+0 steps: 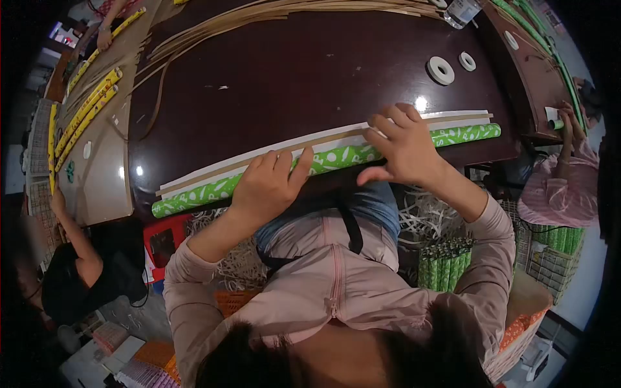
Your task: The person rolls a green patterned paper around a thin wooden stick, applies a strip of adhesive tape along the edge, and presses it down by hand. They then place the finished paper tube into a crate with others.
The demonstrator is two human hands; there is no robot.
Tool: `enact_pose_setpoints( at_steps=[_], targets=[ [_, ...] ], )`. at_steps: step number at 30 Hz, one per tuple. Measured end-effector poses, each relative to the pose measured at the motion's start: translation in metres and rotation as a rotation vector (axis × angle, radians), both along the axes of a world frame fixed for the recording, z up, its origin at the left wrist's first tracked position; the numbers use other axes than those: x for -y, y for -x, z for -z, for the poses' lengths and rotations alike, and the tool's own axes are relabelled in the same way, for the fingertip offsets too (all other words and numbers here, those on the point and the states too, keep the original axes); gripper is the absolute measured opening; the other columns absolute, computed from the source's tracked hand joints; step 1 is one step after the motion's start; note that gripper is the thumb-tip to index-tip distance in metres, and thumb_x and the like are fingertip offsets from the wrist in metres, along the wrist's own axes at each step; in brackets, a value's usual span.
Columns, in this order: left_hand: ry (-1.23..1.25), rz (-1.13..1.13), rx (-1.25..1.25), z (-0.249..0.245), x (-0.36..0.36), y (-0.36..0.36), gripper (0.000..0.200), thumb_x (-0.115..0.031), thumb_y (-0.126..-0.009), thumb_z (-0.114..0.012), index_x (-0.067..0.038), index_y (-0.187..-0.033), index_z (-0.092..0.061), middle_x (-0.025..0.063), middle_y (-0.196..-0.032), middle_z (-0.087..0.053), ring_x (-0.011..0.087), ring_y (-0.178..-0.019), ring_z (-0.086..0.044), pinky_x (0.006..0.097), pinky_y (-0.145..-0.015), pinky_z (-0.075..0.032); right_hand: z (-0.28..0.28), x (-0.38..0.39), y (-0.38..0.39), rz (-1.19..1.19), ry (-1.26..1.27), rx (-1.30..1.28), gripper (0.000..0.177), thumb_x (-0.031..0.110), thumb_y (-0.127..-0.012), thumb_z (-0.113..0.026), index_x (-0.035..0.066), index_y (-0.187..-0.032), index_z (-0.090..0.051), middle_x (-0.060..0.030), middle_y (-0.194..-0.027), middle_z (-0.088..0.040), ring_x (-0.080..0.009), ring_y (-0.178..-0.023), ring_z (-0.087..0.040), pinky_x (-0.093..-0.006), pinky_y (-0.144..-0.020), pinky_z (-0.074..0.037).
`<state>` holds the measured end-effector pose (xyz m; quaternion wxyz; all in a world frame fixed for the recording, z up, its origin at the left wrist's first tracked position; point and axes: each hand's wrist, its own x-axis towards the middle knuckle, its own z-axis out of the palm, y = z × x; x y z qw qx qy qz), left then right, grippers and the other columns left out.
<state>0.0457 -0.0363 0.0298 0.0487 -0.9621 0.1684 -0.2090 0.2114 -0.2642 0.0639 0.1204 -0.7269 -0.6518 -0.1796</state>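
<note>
While palms bear down, green patterned paper roll (336,157) lies along near edge of dark table (291,77), mid-frame. Left hand (265,184) and right hand (404,145) flat, fingers spread, gripping nothing; presumably stopping it unrolling beside white-and-tan strip (213,171).

Bright, even indoor light from above; heavy fisheye warp.
Small white glare spots on the dark glossy worktop (310,71); only a thin soft shadow beneath the green patterned roll (336,158), bowed into an arc by the lens; black vignette at every corner; sharp at centre, dimmer and softer toward the left and bottom edges.
</note>
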Motion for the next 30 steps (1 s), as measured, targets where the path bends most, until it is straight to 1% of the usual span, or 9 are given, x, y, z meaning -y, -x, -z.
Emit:
enact_pose_setpoints(
  at_steps=[1, 2, 5, 8, 12, 15, 21, 26, 30],
  targets=[
    [0.015, 0.002, -0.009, -0.001, 0.0, 0.0, 0.04, -0.016, -0.08, -0.064, -0.006, -0.119, -0.061, 0.005, -0.079, -0.055, 0.0176, -0.071, -0.059, 0.0274, -0.063, -0.051, -0.004, -0.004, -0.001, 0.072, 0.024, -0.119, 0.048, 0.049, -0.081, -0.068, 0.004, -0.099, -0.065, -0.0096, -0.098, -0.06, -0.0254, -0.103, -0.056, -0.0402, -0.089, -0.044],
    [0.029, 0.008, -0.019, -0.002, 0.0, 0.001, 0.04, -0.016, -0.08, -0.065, -0.006, -0.119, -0.061, 0.0051, -0.079, -0.055, 0.0177, -0.071, -0.059, 0.0275, -0.063, -0.052, 0.0, -0.007, -0.004, 0.08, 0.026, -0.126, 0.048, 0.049, -0.081, -0.068, 0.004, -0.099, -0.065, -0.0096, -0.098, -0.06, -0.0254, -0.103, -0.056, -0.0402, -0.089, -0.044],
    [0.03, 0.02, -0.048, -0.001, -0.001, 0.0, 0.04, -0.024, -0.084, -0.066, -0.006, -0.119, -0.061, 0.0051, -0.081, -0.056, 0.0175, -0.072, -0.059, 0.0278, -0.064, -0.052, 0.012, -0.019, -0.025, 0.128, 0.151, -0.483, 0.031, 0.028, -0.082, -0.072, 0.007, -0.104, -0.066, -0.0079, -0.105, -0.061, -0.0286, -0.103, -0.057, -0.0411, -0.087, -0.044],
    [0.048, 0.014, -0.05, -0.003, 0.001, -0.001, 0.044, -0.033, -0.087, -0.066, -0.005, -0.12, -0.061, 0.0048, -0.083, -0.056, 0.0174, -0.073, -0.058, 0.0282, -0.065, -0.051, 0.002, -0.025, -0.026, 0.151, 0.34, -0.647, 0.031, 0.028, -0.081, -0.074, 0.007, -0.103, -0.066, -0.0069, -0.104, -0.061, -0.0274, -0.101, -0.057, -0.0403, -0.088, -0.043],
    [0.069, 0.035, -0.062, 0.0, -0.001, 0.001, 0.059, -0.043, -0.082, -0.072, -0.004, -0.124, -0.058, 0.0079, -0.089, -0.06, 0.0191, -0.073, -0.059, 0.0297, -0.063, -0.051, -0.009, -0.033, -0.026, 0.246, 0.542, -0.687, 0.03, 0.026, -0.079, -0.076, 0.008, -0.101, -0.065, -0.007, -0.103, -0.061, -0.0264, -0.098, -0.058, -0.0397, -0.087, -0.042],
    [0.051, 0.019, -0.068, -0.001, -0.001, 0.001, 0.057, -0.039, -0.082, -0.072, -0.004, -0.125, -0.059, 0.0081, -0.091, -0.06, 0.0202, -0.073, -0.06, 0.0311, -0.064, -0.051, -0.006, -0.03, -0.025, 0.148, 0.472, -0.538, 0.032, 0.025, -0.076, -0.078, 0.008, -0.1, -0.064, -0.0083, -0.1, -0.061, -0.0265, -0.094, -0.059, -0.0398, -0.088, -0.042],
    [0.126, 0.053, -0.065, 0.001, -0.001, 0.008, 0.055, -0.028, -0.083, -0.07, -0.004, -0.131, -0.056, 0.0089, -0.092, -0.059, 0.0231, -0.076, -0.058, 0.0362, -0.068, -0.05, -0.001, -0.034, -0.015, 0.238, 0.426, -0.713, 0.03, 0.023, -0.073, -0.079, 0.007, -0.094, -0.065, -0.0082, -0.093, -0.062, -0.0271, -0.099, -0.057, -0.0404, -0.09, -0.042],
    [0.024, 0.008, -0.031, 0.004, -0.001, 0.018, 0.047, -0.025, -0.087, -0.063, -0.007, -0.13, -0.059, 0.0059, -0.095, -0.056, 0.022, -0.084, -0.055, 0.0366, -0.076, -0.046, -0.002, -0.04, -0.018, 0.139, 0.39, -0.579, 0.025, 0.019, -0.074, -0.078, 0.003, -0.088, -0.065, -0.0109, -0.095, -0.064, -0.0288, -0.094, -0.061, -0.039, -0.082, -0.047],
    [0.079, -0.016, 0.012, 0.008, 0.003, 0.018, 0.047, -0.024, -0.085, -0.069, -0.008, -0.128, -0.061, 0.008, -0.098, -0.059, 0.0245, -0.083, -0.053, 0.0397, -0.073, -0.047, -0.007, -0.042, -0.027, 0.064, 0.391, -0.66, 0.02, 0.014, -0.076, -0.076, 0.002, -0.086, -0.065, -0.0116, -0.091, -0.065, -0.0281, -0.089, -0.064, -0.0385, -0.074, -0.049]
  ],
)
